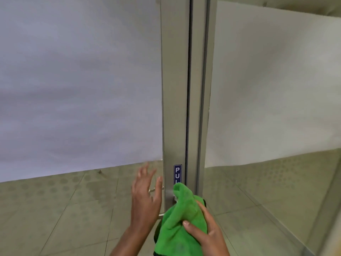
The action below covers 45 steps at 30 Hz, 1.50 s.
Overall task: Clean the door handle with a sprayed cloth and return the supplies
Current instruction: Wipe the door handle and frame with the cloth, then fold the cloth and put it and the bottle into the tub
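Note:
My right hand (206, 235) grips a green cloth (181, 222) and presses its upper end against the metal door frame (174, 108), just under a blue PULL sticker (177, 173). The cloth covers most of the door handle (174, 200); only a small silver part shows beside it. My left hand (145, 196) is raised with fingers spread, left of the cloth and in front of the glass door, holding nothing. Thin silver bars of the handle (152, 190) show behind my left hand. No spray bottle is in view.
Frosted glass panels fill the left (79, 89) and right (273, 89) of the door. Their lower parts are clear glass with a dotted pattern, showing tiled floor (55, 218) behind. A dark vertical gap (187, 108) runs between the two frame posts.

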Each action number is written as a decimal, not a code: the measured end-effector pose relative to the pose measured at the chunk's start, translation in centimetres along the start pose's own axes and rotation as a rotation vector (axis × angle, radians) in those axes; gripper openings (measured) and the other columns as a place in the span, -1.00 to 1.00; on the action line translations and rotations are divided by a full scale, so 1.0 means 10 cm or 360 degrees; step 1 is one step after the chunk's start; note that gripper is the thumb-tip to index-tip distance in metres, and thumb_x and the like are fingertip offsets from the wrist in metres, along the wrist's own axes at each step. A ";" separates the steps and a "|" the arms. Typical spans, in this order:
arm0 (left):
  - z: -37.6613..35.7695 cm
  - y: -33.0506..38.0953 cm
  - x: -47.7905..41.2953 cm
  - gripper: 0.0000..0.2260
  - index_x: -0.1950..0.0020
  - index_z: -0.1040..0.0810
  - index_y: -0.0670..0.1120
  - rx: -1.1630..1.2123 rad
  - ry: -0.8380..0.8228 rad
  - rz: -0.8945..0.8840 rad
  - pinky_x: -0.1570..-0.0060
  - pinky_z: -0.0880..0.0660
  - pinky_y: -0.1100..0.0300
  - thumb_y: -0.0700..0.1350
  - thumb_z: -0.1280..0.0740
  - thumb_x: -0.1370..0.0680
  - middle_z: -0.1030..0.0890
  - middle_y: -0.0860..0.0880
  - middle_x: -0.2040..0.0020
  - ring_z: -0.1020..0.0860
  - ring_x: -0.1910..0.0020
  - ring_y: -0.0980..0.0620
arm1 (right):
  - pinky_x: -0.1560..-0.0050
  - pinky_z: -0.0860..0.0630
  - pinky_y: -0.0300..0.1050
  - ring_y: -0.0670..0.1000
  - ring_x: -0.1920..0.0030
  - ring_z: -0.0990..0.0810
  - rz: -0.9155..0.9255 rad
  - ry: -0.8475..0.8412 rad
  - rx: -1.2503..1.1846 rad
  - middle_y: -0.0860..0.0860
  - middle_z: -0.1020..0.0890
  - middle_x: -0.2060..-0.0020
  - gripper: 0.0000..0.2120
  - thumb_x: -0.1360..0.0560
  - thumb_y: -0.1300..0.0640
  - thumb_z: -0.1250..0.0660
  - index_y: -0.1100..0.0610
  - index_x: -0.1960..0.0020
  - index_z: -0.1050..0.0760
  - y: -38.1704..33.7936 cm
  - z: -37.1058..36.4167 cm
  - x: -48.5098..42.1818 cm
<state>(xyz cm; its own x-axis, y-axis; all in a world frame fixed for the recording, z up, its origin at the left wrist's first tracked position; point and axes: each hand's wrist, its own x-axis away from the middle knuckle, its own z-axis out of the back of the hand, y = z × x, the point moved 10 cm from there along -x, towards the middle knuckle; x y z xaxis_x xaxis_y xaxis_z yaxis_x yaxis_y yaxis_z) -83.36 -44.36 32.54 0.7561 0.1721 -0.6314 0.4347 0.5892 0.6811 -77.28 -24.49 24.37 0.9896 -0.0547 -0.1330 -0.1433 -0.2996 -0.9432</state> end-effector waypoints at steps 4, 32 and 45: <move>-0.25 0.04 0.65 -0.50 -0.04 -0.79 0.07 0.0993 -0.0603 0.0750 0.04 -0.69 0.16 0.39 -0.23 -0.56 -0.81 -0.08 -0.02 -0.77 -0.09 -0.11 | 0.01 -0.69 -0.02 0.10 -0.09 -0.74 0.0017 0.0025 0.0010 0.05 -0.74 -0.12 -0.41 -0.38 0.51 -0.48 0.00 -0.26 -0.60 -0.07 -0.18 0.04; 0.72 0.08 1.52 -0.64 -0.35 -0.63 -0.08 0.1432 -0.1092 0.1126 -0.04 -0.71 -0.02 0.04 -0.45 -0.59 -0.74 -0.18 -0.23 -0.73 -0.20 -0.21 | -0.21 -0.58 0.11 0.13 -0.21 -0.68 -0.0193 -0.0035 -0.0226 0.11 -0.71 -0.20 -0.06 -0.33 0.18 -0.61 -0.28 -0.53 -0.20 -0.25 -0.60 1.14; 0.08 0.94 2.83 -0.29 -0.49 -0.46 -0.04 0.1320 -0.2139 0.0946 -0.17 -0.67 0.09 -0.04 -0.67 -0.40 -0.70 -0.11 -0.32 -0.69 -0.29 -0.14 | -0.06 -0.62 0.39 0.30 -0.08 -0.71 -0.0018 0.0723 -0.0092 0.22 -0.73 -0.09 -0.19 -0.44 0.45 -0.46 -0.25 -0.44 -0.38 -0.43 0.47 2.67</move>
<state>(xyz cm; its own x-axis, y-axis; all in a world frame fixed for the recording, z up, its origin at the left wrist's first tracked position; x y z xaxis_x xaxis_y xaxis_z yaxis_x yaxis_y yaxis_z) -57.46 -34.58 21.42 0.5595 -0.8021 0.2089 -0.2523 0.0752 0.9647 -50.15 -20.14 23.42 0.8875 -0.4593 0.0366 -0.1455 -0.3547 -0.9236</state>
